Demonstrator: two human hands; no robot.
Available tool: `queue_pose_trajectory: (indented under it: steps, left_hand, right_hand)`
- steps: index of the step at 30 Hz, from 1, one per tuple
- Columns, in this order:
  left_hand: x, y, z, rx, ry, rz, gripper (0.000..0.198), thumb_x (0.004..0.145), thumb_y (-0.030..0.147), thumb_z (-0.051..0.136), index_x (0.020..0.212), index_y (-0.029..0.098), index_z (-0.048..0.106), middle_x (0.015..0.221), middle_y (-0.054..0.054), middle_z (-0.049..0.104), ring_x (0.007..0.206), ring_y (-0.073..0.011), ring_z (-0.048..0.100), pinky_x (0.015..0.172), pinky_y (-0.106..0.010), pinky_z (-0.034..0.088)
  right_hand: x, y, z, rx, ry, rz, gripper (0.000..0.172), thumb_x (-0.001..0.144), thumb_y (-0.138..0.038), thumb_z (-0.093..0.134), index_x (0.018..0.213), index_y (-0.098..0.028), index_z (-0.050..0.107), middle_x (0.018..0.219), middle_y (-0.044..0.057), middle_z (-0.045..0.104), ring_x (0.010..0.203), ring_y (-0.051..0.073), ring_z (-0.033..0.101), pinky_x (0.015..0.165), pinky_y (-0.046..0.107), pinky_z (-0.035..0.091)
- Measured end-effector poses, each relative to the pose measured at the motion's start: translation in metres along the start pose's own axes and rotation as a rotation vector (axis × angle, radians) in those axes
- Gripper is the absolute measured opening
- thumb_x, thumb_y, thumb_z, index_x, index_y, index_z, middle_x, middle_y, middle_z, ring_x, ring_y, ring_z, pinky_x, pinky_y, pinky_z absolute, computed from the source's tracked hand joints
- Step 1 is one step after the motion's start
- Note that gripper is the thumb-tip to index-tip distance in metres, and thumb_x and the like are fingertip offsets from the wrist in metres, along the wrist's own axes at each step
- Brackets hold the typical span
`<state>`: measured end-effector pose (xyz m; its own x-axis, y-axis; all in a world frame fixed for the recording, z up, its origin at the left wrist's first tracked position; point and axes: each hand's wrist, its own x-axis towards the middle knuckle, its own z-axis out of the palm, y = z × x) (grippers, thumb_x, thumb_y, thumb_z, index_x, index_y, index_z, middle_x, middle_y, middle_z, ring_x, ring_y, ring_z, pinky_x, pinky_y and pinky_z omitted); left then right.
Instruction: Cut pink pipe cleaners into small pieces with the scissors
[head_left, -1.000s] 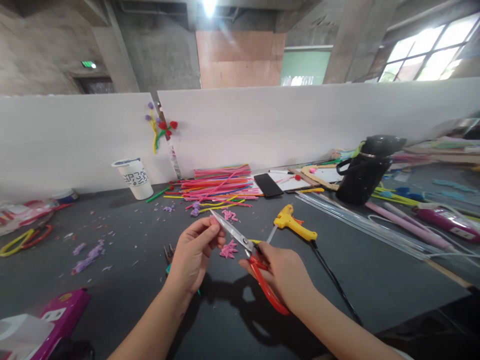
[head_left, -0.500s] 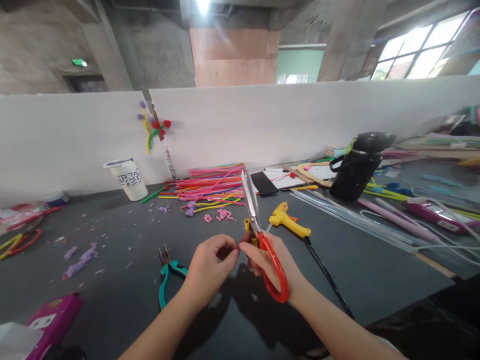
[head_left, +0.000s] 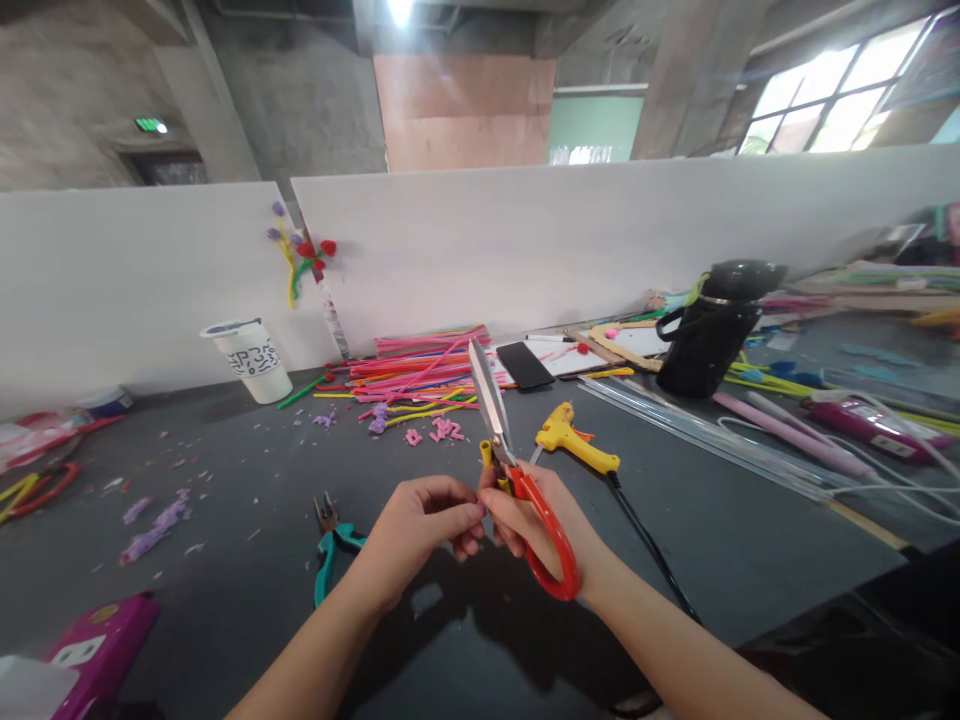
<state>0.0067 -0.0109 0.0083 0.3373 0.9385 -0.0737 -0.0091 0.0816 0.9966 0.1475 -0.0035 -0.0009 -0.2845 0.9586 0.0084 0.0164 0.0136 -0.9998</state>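
Note:
My right hand point(head_left: 536, 505) is closed around a pair of scissors point(head_left: 491, 400) with red handles and some yellow near the grip. The blades point up and away, almost together. Its thumb and fingers also meet close to my left fingertips. My left hand point(head_left: 431, 525) is pinched, its thumb and index finger touching the right hand's fingers. A tiny purplish bit shows between the fingertips, too small to name. Teal-handled pliers point(head_left: 328, 545) lie left of my left wrist. A yellow glue gun point(head_left: 574, 440) rests to the right of the scissors.
Pink and red pipe cleaners point(head_left: 420, 375) lie in a pile at the back, with pink clippings point(head_left: 445, 430) before them. A phone point(head_left: 525, 365), a black jug point(head_left: 709, 330), a white cup point(head_left: 251, 360), clear rods point(head_left: 697, 430) and a purple power strip point(head_left: 105, 650) surround the work area.
My left fingers have shifted slightly at the pinch, with the lower fingers showing more. The scissors have tilted a little to the left. The whole view has moved slightly.

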Motion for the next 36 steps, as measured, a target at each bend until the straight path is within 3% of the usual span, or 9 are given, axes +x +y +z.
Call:
queue_pose_trajectory:
  steps: [4, 10, 13, 20, 36]
  left_hand:
    - [0.000, -0.001, 0.000, -0.020, 0.036, 0.011, 0.011, 0.067, 0.024, 0.059, 0.061, 0.014, 0.058, 0.053, 0.000, 0.055, 0.047, -0.0092, 0.049, 0.048, -0.021, 0.039]
    - [0.004, 0.000, -0.012, -0.097, 0.333, 0.194, 0.008, 0.067, 0.022, 0.060, 0.065, 0.015, 0.056, 0.053, 0.002, 0.055, 0.048, -0.0085, 0.048, 0.050, -0.020, 0.039]
    - [0.004, 0.002, -0.016, -0.143, 0.410, 0.278, 0.008, 0.067, 0.021, 0.060, 0.064, 0.015, 0.055, 0.055, 0.002, 0.055, 0.050, -0.0089, 0.049, 0.051, -0.021, 0.039]
    - [0.001, 0.007, -0.014, -0.205, 0.433, 0.313, 0.008, 0.067, 0.021, 0.060, 0.064, 0.015, 0.056, 0.058, 0.001, 0.054, 0.052, -0.0093, 0.048, 0.052, -0.021, 0.039]
    - [0.001, 0.007, -0.014, -0.266, 0.450, 0.273, 0.007, 0.065, 0.021, 0.061, 0.063, 0.015, 0.058, 0.057, 0.002, 0.057, 0.052, -0.0085, 0.051, 0.052, -0.020, 0.039]
  right_hand:
    - [0.000, 0.001, -0.003, -0.105, 0.016, -0.049, 0.017, 0.075, -0.037, 0.044, 0.072, -0.020, 0.044, 0.042, -0.010, 0.039, 0.034, 0.006, 0.037, 0.037, 0.018, 0.030]
    - [-0.004, 0.007, -0.011, -0.844, 0.138, -0.228, 0.026, 0.069, -0.044, 0.052, 0.075, -0.020, 0.046, 0.057, -0.003, 0.052, 0.051, 0.012, 0.047, 0.049, 0.022, 0.032]
    - [-0.009, 0.012, -0.009, -1.019, 0.125, -0.251, 0.033, 0.069, -0.050, 0.051, 0.081, -0.020, 0.048, 0.063, 0.000, 0.057, 0.055, 0.014, 0.052, 0.050, 0.022, 0.031]
    - [-0.012, 0.016, -0.005, -1.135, 0.145, -0.257, 0.036, 0.073, -0.053, 0.045, 0.084, -0.018, 0.049, 0.070, 0.003, 0.062, 0.059, 0.016, 0.057, 0.050, 0.023, 0.030]
    - [-0.012, 0.014, -0.002, -1.206, 0.158, -0.270, 0.036, 0.078, -0.052, 0.039, 0.082, -0.018, 0.051, 0.064, 0.003, 0.062, 0.058, 0.017, 0.059, 0.048, 0.024, 0.030]
